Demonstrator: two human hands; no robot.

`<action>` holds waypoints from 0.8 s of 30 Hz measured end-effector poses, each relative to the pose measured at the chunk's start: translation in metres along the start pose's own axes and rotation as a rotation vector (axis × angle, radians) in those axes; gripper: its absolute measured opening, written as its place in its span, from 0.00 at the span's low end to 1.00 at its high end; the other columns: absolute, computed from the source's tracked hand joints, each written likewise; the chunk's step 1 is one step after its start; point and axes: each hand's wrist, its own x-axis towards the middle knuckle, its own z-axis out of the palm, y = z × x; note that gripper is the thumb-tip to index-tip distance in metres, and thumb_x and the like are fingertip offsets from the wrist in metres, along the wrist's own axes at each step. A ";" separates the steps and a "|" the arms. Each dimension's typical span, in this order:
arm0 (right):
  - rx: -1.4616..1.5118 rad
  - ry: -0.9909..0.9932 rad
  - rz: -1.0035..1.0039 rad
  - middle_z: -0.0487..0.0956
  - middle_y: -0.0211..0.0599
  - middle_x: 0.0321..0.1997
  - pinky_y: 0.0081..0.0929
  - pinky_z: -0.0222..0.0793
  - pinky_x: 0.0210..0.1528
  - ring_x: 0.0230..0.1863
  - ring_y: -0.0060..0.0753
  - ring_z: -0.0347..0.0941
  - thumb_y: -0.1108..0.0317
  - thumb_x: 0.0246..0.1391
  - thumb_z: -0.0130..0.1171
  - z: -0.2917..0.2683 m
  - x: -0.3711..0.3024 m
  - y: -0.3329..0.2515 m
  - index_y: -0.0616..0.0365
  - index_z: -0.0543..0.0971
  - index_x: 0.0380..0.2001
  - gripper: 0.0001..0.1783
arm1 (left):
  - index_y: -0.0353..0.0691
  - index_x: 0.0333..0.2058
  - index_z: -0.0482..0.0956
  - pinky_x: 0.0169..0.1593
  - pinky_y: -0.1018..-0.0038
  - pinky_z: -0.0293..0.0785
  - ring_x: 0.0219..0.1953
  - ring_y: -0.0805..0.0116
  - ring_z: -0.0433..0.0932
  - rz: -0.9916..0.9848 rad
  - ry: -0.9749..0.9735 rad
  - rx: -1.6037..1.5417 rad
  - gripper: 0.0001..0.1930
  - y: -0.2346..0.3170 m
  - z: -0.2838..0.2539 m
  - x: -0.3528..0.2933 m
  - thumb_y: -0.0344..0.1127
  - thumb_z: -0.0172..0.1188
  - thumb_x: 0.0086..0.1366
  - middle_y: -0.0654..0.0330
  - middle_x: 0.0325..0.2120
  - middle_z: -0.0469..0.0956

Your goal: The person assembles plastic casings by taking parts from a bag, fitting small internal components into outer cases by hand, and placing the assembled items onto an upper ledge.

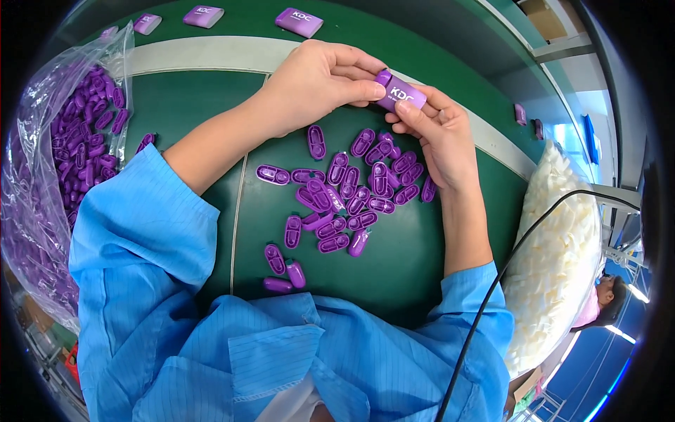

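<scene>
Above the far part of the green table, both my hands meet at a flat purple case (413, 97) with white print and rounded corners. My right hand (446, 137) grips its body between thumb and fingers. At the case's left end, my left hand (313, 81) pinches a small darker purple cap (383, 76); whether it is fully seated cannot be seen. Below my hands lies a loose spread of small purple oval caps (337, 169), most with their hollow side up. A few rest nearer to me, one an upturned cap (274, 259).
A clear plastic bag (35, 141) full of purple caps stands at the left. On the right leans a big bag of cream-coloured pieces (559, 260), with a black cable (485, 302) crossing before it. Purple cases (299, 22) lie on the green belt (380, 35) beyond a pale rail (204, 55).
</scene>
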 end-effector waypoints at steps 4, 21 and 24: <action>-0.010 0.014 -0.010 0.78 0.37 0.33 0.16 0.71 0.36 0.32 0.21 0.74 0.75 0.49 0.59 0.002 0.000 0.001 0.67 0.74 0.40 0.14 | 0.30 0.44 0.74 0.43 0.79 0.74 0.37 0.72 0.78 0.027 0.009 0.053 0.16 0.003 0.002 -0.002 0.28 0.60 0.57 0.53 0.35 0.79; -0.212 0.059 -0.169 0.78 0.40 0.36 0.19 0.74 0.38 0.33 0.23 0.74 0.80 0.47 0.59 0.010 -0.005 -0.007 0.70 0.74 0.41 0.15 | 0.31 0.42 0.75 0.29 0.77 0.73 0.25 0.68 0.79 0.405 0.093 0.805 0.12 0.011 0.015 -0.019 0.30 0.54 0.61 0.50 0.27 0.79; -0.181 0.039 -0.144 0.78 0.40 0.36 0.19 0.74 0.38 0.33 0.24 0.74 0.80 0.47 0.59 0.007 -0.004 -0.005 0.70 0.74 0.42 0.16 | 0.30 0.44 0.74 0.31 0.78 0.74 0.28 0.67 0.80 0.385 0.114 0.649 0.13 0.003 0.017 -0.016 0.31 0.51 0.63 0.49 0.28 0.79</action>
